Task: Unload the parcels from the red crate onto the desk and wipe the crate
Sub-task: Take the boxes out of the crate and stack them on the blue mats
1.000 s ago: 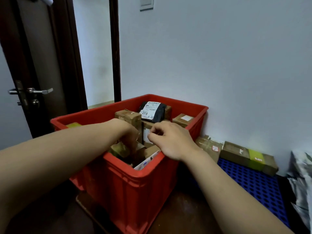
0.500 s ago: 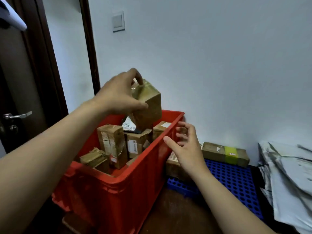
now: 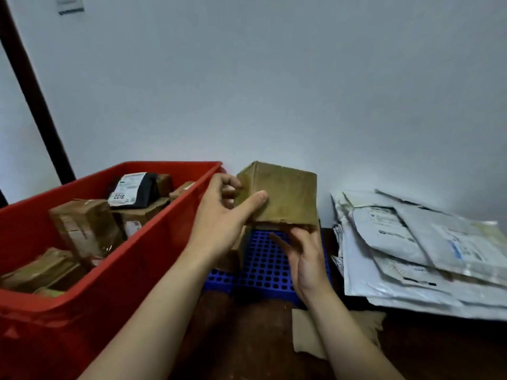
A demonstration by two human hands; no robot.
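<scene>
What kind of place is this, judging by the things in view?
Probably a small parcel or mail room. A red crate holds taped cardboard parcels, grey mailer bags lie stacked at the right, and the left hand grips another cardboard box over a blue grid mat.

You can read just one thing clearly: the number "2016", in bold black digits at the lower edge of the white shipping label (image 3: 126, 189) on the black soft parcel (image 3: 146, 190) in the red plastic crate (image 3: 153, 242). The finer print above it is blurred. The labels on the grey plastic mailer bags (image 3: 411, 256) to your right are too small to read.
</scene>
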